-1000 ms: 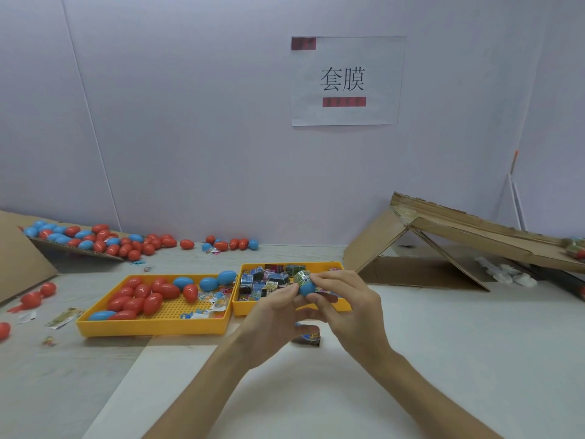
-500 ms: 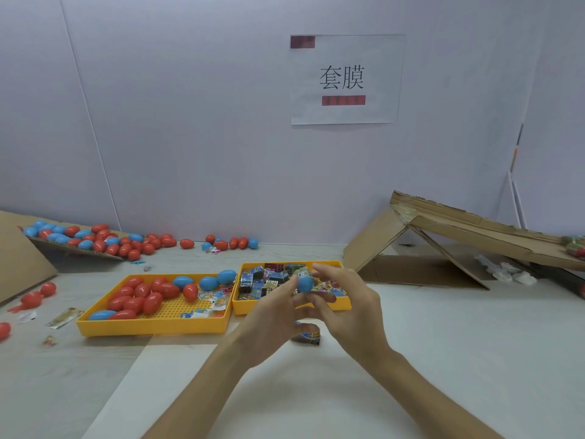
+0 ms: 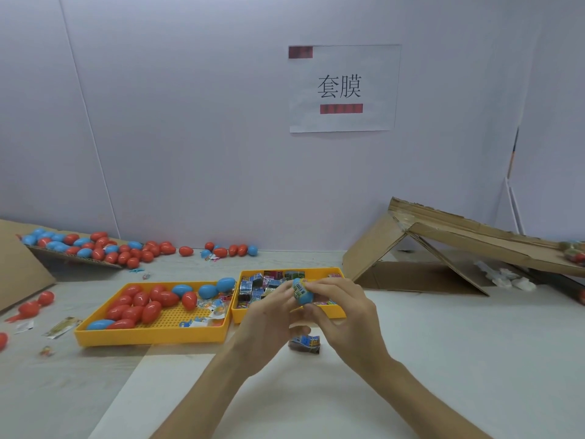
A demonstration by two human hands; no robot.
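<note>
Blue egg (image 3: 304, 295) was held up between both hands, in front of the near rim of the right yellow tray (image 3: 337, 271). The left hand (image 3: 269, 324) pinched one side and the right hand (image 3: 345, 315) curled its fingers round the other, with a printed sleeve (image 3: 297, 287) partly over the egg's top. Sleeving looked to be the step in hand. Next, the film would need drawing down evenly while the egg was held steady. A loose sleeve (image 3: 305, 343) lay on the table (image 3: 443, 359) below.
</note>
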